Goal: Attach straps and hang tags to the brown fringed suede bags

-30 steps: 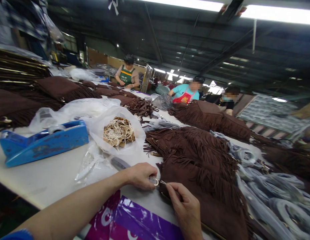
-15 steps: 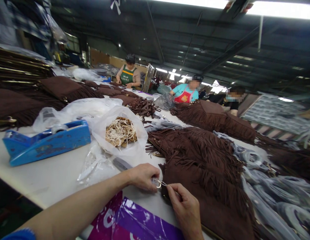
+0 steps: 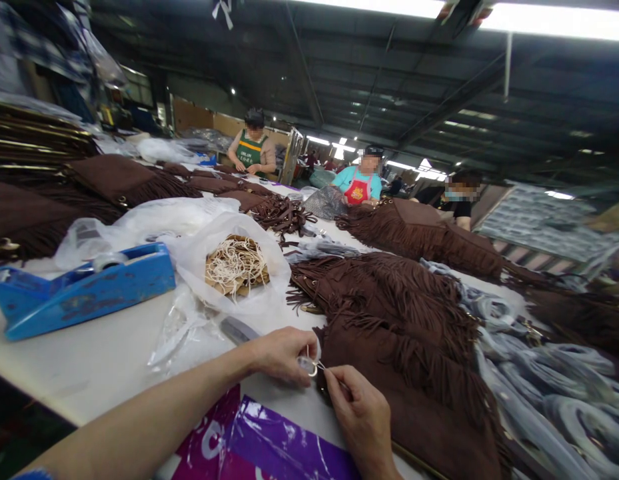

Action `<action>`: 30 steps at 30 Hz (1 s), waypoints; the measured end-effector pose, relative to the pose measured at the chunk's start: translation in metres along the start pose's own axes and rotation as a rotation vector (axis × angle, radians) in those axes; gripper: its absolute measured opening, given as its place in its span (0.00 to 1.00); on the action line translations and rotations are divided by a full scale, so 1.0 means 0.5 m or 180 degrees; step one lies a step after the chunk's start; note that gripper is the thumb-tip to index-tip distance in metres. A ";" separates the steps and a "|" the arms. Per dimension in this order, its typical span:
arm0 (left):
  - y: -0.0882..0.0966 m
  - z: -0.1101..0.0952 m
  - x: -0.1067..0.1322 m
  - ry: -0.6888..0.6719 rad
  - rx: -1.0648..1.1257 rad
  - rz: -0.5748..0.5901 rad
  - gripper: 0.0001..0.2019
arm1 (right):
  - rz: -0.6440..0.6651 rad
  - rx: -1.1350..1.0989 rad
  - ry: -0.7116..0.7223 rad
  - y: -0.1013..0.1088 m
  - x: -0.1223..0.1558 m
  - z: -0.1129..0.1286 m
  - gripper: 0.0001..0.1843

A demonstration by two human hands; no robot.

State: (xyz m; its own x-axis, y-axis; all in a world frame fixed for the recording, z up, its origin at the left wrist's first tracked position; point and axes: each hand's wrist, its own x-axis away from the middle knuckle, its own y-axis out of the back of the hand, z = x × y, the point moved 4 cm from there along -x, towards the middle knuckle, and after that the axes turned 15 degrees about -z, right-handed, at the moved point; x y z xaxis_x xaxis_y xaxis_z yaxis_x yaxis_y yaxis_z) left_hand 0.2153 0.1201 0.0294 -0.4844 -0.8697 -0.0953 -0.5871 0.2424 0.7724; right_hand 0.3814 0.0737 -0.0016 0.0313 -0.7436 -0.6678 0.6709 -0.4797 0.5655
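Note:
My left hand (image 3: 282,353) is closed in a pinch on a small metal ring (image 3: 312,366) at the corner of a brown fringed suede bag (image 3: 419,393) lying on the white table (image 3: 89,353). My right hand (image 3: 356,413) is also pinched, its fingertips holding a thin white string at that same ring. The two hands nearly touch. More brown fringed bags (image 3: 384,287) are stacked just behind.
A blue tape dispenser (image 3: 79,290) sits at left. A clear plastic bag of white strings on card tags (image 3: 236,267) lies behind my hands. A purple plastic bag (image 3: 274,447) is at the near edge. Grey wrapped straps (image 3: 554,393) lie at right. Three people work at the far end.
My right hand has moved slightly left toward the ring, and the string end now stands up beside my left fingers. The view shifted a little.

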 end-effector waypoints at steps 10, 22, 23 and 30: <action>-0.017 0.024 -0.014 0.0311 0.0510 -0.0091 0.17 | 0.0096 -0.0011 0.0242 -0.010 -0.001 0.005 0.20; -0.035 0.029 -0.020 0.0617 0.0539 -0.0069 0.14 | 0.0210 0.0004 0.0314 -0.013 -0.008 0.011 0.19; -0.037 0.032 -0.021 0.0622 0.0556 -0.0052 0.13 | 0.0213 0.0005 0.0326 -0.013 -0.008 0.012 0.19; -0.036 0.033 -0.018 0.0631 0.0538 -0.0147 0.12 | 0.0223 -0.0066 0.0305 -0.013 -0.008 0.009 0.19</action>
State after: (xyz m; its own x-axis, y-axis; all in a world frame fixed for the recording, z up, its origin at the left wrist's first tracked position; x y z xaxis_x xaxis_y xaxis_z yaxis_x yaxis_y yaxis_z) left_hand 0.2197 0.1306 0.0060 -0.3278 -0.9447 0.0097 -0.7138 0.2543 0.6525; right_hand 0.3738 0.0778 -0.0004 0.1487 -0.7265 -0.6708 0.6797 -0.4176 0.6030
